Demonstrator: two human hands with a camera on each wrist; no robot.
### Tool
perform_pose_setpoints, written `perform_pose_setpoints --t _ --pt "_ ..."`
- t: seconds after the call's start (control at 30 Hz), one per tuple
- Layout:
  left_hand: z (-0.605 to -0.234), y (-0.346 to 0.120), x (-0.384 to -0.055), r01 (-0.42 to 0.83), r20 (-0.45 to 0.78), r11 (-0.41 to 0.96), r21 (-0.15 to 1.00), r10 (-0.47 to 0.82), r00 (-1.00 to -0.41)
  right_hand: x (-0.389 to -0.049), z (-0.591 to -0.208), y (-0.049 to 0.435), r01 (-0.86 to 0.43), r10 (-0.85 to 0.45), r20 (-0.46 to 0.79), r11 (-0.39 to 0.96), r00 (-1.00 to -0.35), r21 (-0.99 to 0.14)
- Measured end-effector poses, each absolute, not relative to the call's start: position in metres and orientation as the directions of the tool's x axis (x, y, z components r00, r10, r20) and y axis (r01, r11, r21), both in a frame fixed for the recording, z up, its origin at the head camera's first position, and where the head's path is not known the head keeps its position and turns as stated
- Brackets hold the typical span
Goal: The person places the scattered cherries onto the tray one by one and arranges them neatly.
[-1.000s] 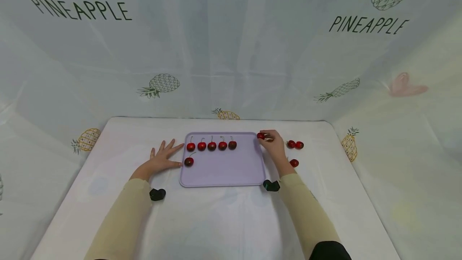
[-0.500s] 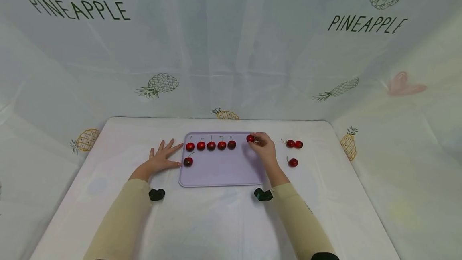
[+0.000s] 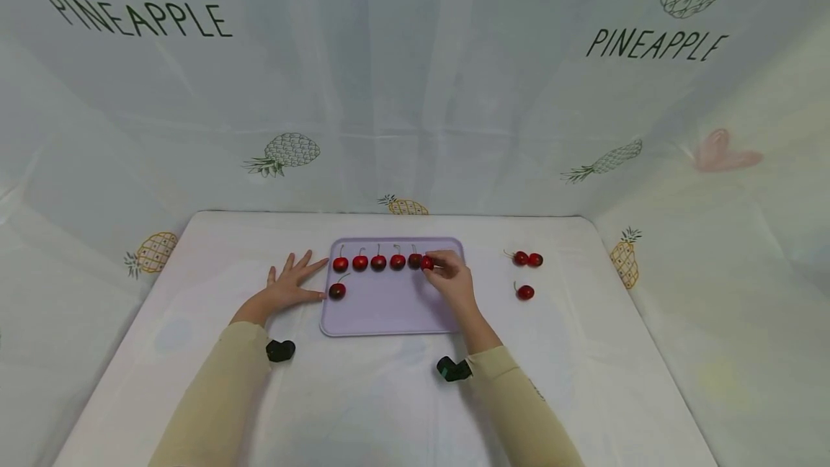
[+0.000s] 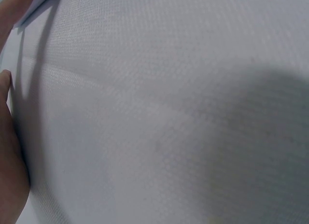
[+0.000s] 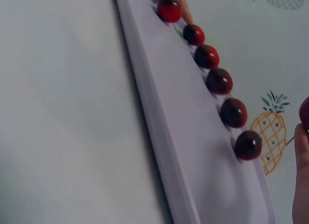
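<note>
Now, entries from left to right, changes first.

Left hand (image 3: 288,287): unmoved; fingers straight and spread on the table cover, holding nothing, index finger and thumb at the tray's left edge. Right hand (image 3: 452,279): shifted leftward from the tray's right rim to the end of the upper row; thumb and fingers closed in a pinch on one red cherry (image 3: 426,262). That cherry is over the tray, beside the row's fifth fruit; the right wrist view shows the two apart. Judged meaning: a sixth place in the row is being lined up, release not yet made.

Materials and shapes, same order. Table cover (image 4: 145,113): pale, finely woven grain, faint creases. Tray (image 3: 389,312): lilac, smooth, probably plastic; rectangular, rounded corners, low raised rim. Lower cherry (image 3: 336,291): dark red, glossy, alone at tray left, thin curved stem. Upper row of five cherries (image 3: 378,263): round, shiny, red to near-black, stems pointing away from the person. Off the tray, at right: two cherries (image 3: 528,259) side by side, and nearer the person, a single cherry (image 3: 525,292), stemmed.
</note>
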State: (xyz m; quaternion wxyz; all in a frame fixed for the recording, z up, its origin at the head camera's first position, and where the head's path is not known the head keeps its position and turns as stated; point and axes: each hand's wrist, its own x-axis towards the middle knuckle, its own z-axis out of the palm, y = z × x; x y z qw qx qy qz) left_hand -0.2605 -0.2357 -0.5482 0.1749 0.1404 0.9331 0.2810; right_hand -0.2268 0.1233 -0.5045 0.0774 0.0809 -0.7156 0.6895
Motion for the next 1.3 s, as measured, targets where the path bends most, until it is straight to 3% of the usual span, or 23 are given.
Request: perform_pose_setpoints --t 0.2,0.87,1.03,1.3 --pt "-0.547 -0.235 -0.26 0.161 -0.244 0.797 0.582 0.36 -0.9 -0.224 -0.508 0.108 -0.257 -0.093 0.257 -0.009 -0.962 -0.966" --pt "-0.544 -0.234 -0.26 0.147 -0.264 0.805 0.575 0.352 -0.898 -0.218 -0.517 0.067 -0.16 -0.21 0.171 -0.066 -0.963 -0.985" --pt "-0.547 -0.235 -0.261 0.155 -0.257 0.804 0.574 0.357 -0.898 -0.212 -0.516 0.057 -0.126 -0.183 0.131 -0.041 -0.974 -0.991" --pt "-0.548 -0.235 -0.261 0.155 -0.257 0.805 0.573 0.355 -0.899 -0.206 -0.529 0.042 -0.173 -0.126 0.19 -0.133 -0.974 -0.976"
